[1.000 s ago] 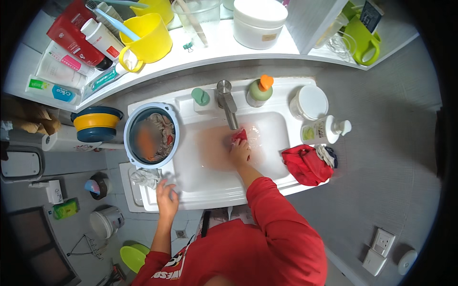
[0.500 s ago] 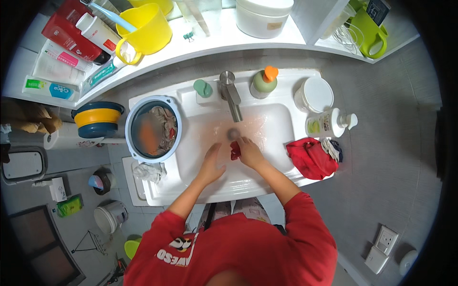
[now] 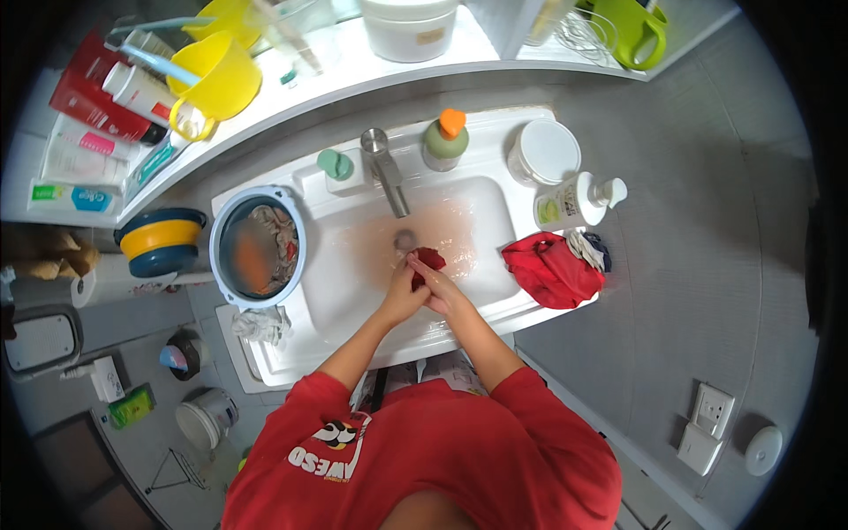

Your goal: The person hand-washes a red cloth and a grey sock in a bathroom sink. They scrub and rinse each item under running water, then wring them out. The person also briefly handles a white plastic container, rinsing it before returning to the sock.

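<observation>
A small dark red cloth (image 3: 430, 258) is bunched between my two hands over the white sink (image 3: 340, 311). My left hand (image 3: 403, 296) closes round its left side. From the right, my right hand (image 3: 442, 290) presses against it, the two hands touching. Part of the cloth is hidden behind my fingers. Just beyond my hands are the round drain (image 3: 405, 240) and the metal faucet (image 3: 386, 174). Pinkish water lies in the basin.
On the left rim sits a blue basin (image 3: 221, 281) with wet clothes, beside a pale cloth (image 3: 261, 325). A red garment (image 3: 552, 272), a pump bottle (image 3: 565, 208) and a white tub (image 3: 548, 152) stand along the right. A green soap bottle (image 3: 443, 150) is behind, under a shelf (image 3: 353, 81).
My left hand has come over to the right hand and now grips the red cloth with it. Before, only the right hand held it. The whole view has shifted and turned slightly.
</observation>
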A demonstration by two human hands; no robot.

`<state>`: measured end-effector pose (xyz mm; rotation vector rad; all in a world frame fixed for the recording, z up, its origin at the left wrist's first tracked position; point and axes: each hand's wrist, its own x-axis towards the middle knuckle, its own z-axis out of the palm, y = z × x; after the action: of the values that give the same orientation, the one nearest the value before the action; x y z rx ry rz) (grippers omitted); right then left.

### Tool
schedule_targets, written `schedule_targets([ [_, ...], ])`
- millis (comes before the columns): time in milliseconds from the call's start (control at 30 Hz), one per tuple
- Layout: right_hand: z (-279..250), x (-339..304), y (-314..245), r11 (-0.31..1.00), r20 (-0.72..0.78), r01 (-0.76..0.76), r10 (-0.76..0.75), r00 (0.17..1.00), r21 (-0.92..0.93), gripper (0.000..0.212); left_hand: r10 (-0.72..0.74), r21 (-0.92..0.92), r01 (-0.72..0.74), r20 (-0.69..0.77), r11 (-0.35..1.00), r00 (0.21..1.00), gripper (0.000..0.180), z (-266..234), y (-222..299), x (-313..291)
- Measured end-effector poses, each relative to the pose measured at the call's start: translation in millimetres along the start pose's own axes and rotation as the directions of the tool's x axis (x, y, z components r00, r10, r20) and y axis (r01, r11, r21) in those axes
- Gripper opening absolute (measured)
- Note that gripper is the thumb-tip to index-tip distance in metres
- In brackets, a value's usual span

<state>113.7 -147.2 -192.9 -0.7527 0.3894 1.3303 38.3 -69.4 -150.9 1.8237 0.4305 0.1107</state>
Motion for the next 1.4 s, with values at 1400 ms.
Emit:
schedule_targets([
  [1400, 29, -41, 2, -0.213, 0.28, 0.216, -0.341, 0.897, -0.953, 0.033, -0.712, -0.855, 0.375, 0.01, 0.357, 0.702, 0.009, -22, -47, 16],
])
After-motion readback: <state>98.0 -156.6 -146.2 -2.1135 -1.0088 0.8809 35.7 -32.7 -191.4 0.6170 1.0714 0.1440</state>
